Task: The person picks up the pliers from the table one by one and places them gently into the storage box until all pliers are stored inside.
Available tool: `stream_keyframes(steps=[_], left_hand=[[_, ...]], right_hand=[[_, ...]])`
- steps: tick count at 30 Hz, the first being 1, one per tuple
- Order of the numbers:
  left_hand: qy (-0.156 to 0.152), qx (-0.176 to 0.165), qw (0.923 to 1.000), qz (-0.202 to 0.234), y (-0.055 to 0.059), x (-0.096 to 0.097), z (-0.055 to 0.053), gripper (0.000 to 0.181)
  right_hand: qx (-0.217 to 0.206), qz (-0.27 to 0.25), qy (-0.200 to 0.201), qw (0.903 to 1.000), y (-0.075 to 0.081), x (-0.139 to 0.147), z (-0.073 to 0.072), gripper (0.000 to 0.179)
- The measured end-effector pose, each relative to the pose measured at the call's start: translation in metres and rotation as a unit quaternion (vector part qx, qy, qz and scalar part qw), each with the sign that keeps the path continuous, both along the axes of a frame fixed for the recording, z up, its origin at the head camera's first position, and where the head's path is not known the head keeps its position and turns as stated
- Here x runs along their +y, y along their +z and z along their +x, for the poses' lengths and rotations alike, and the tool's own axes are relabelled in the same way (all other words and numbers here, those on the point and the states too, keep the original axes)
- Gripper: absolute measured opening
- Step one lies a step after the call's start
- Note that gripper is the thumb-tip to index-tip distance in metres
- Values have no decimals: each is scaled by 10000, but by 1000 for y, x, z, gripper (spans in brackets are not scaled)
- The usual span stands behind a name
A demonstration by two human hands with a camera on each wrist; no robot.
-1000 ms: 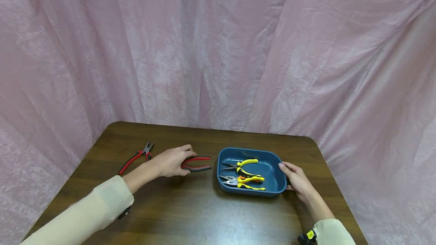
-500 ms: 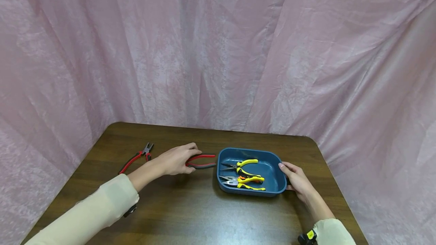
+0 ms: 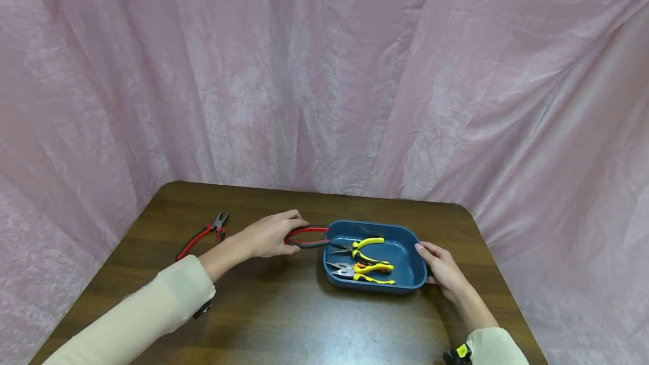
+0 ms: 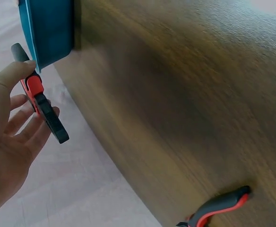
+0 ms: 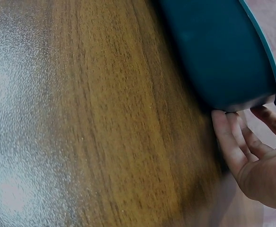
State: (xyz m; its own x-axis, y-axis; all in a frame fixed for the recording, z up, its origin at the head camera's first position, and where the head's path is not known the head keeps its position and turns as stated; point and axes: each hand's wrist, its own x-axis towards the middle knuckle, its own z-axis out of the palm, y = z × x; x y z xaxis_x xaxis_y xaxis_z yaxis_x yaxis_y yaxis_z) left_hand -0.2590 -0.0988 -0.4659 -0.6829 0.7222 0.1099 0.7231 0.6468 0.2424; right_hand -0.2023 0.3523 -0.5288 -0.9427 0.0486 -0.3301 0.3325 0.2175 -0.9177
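Note:
My left hand point(image 3: 271, 235) pinches red-and-black pliers point(image 3: 310, 229) between thumb and fingers. Their handles point right and overlap the left rim of a blue box point(image 3: 404, 249). In the left wrist view these pliers point(image 4: 35, 86) are held up off the wooden table, close to the box wall point(image 4: 50, 33). My right hand point(image 3: 445, 269) grips the box's right end, thumb on the rim; the right wrist view shows its fingers point(image 5: 230, 137) against the outer wall. Inside the box lie yellow-and-black needle-nose pliers point(image 3: 369, 241) and other yellow-handled pliers point(image 3: 375, 267), with an orange-and-black handle partly hidden beneath.
Another pair of red-and-black pliers point(image 3: 195, 241) lies on the table point(image 3: 284, 314) at the left, partly behind my left forearm. A pink curtain point(image 3: 324, 72) hangs beyond the table's far edge.
My left hand has moved right and slightly away with the red-and-black pliers, bringing their handles from beside the box to over its left rim. The right hand and the box have stayed put.

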Motion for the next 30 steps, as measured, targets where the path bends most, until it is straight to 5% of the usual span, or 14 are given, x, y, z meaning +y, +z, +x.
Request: stream_keyframes(steps=[30], left_hand=[[-410,190,9980,448,16,46,-7,56]], right_hand=[[43,-7,-19,10000,1,-1,0,64]])
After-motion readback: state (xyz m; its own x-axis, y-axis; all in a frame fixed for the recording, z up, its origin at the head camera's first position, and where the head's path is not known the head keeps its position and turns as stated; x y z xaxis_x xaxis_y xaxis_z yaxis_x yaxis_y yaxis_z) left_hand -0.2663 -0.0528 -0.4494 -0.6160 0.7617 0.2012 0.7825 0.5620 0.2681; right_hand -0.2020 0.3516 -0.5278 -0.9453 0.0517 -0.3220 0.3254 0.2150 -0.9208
